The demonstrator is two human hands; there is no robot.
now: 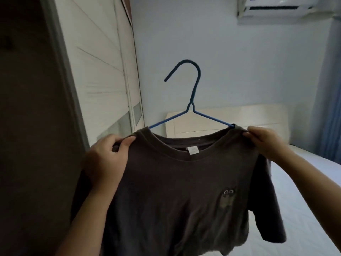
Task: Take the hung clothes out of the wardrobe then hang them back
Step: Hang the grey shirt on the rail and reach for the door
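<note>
A dark grey T-shirt (175,191) with a small owl patch on its chest hangs in front of me on a blue wire hanger (191,100). The hanger's hook points up and to the left, free in the air. My left hand (107,159) grips the shirt's left shoulder beside the collar. My right hand (265,141) pinches the right shoulder where the hanger arm goes into the cloth. The hanger's lower part is hidden inside the shirt. The wardrobe's dark opening (27,126) is at the far left.
White sliding wardrobe doors (99,71) run along the left. A bed with a pale mattress (304,191) and a cream headboard (230,121) lies behind the shirt on the right. An air conditioner (276,6) hangs on the back wall, and a blue curtain (330,89) is at the right edge.
</note>
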